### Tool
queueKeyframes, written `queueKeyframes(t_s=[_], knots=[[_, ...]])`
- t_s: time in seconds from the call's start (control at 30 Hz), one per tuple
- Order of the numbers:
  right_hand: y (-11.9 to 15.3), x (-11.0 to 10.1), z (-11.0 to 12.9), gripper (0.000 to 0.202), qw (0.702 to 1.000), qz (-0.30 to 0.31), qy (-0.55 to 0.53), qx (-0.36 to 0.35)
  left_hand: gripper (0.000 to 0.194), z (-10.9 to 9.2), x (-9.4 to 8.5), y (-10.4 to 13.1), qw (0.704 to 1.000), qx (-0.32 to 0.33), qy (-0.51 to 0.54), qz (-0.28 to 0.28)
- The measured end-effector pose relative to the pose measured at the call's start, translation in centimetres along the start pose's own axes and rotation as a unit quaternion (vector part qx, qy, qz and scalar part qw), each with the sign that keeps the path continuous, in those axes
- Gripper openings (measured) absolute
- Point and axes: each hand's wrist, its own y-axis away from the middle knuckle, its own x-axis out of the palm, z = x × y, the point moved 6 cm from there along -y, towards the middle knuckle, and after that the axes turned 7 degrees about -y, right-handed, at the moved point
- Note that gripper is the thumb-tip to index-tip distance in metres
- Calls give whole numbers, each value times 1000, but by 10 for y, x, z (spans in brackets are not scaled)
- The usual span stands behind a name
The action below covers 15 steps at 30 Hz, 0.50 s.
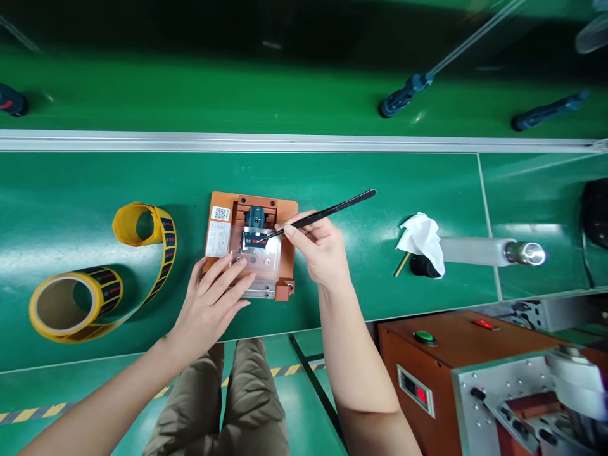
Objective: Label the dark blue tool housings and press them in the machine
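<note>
An orange fixture (287, 253) lies on the green table, with a blue part (255, 216) seated in its upper middle. A clear plate (261, 269) covers the fixture's lower middle. Black tweezers (342, 206) are pinched in my right hand (319, 244), their tip at a dark label (254, 240) with red lettering by the plate's upper edge. My left hand (213, 297) rests with fingers spread on the plate's left side and holds nothing.
A yellow label roll (111, 294) stands at left, its strip running to a smaller yellow coil (137, 225). To the right lie a white cloth (420, 237) and a bottle (475, 251). An orange machine (418, 367) stands lower right. Blue tools (406, 95) lie beyond the metal rail (285, 142).
</note>
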Motion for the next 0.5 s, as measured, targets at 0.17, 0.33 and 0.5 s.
queueKeyframes(t_s=[0.17, 0.33, 0.5], knots=[[0, -1, 0, 21, 1000, 1, -9, -6, 56, 1, 0, -1, 1000, -1, 0, 1], [1, -1, -1, 23, 1000, -3, -7, -3, 55, 0, 1, -1, 1000, -4, 2, -7], [0, 0, 0, 24, 1000, 7, -3, -4, 58, -1, 0, -1, 1000, -3, -1, -6]])
